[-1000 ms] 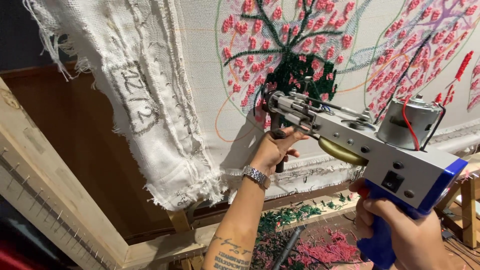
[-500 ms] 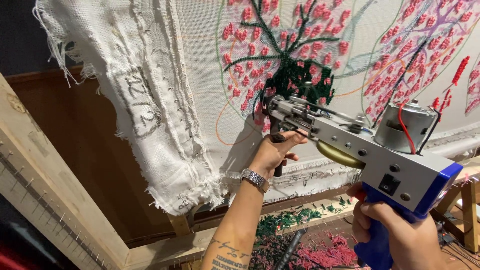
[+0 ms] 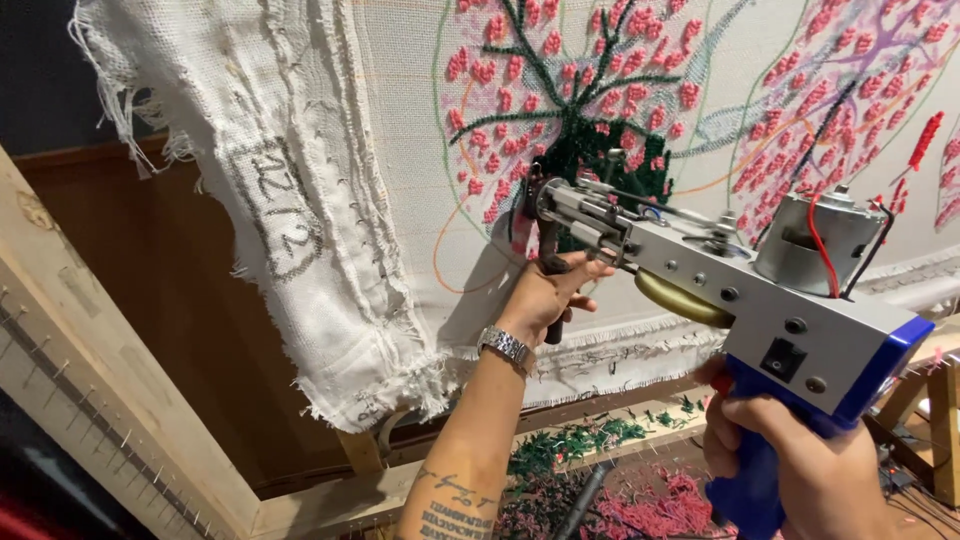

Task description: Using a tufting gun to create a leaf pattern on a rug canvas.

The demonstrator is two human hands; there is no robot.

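- Tufting gun (image 3: 740, 290) is held at centre right, its tip pressed against the stretched cloth (image 3: 400, 120);
- right hand (image 3: 800, 460) is closed around the blue grip;
- left hand (image 3: 548, 295) is wrapped around the front handle.

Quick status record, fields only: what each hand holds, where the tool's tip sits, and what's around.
left hand: grips the black front handle under the tufting gun
right hand: wrapped around the gun's blue rear grip
tool tip: at the backing cloth, beside the dark green tufted patch
cloth design: pink and green tree shapes, partly tufted
below: pink and green yarn scraps
frame: wooden frame with tack strip at left
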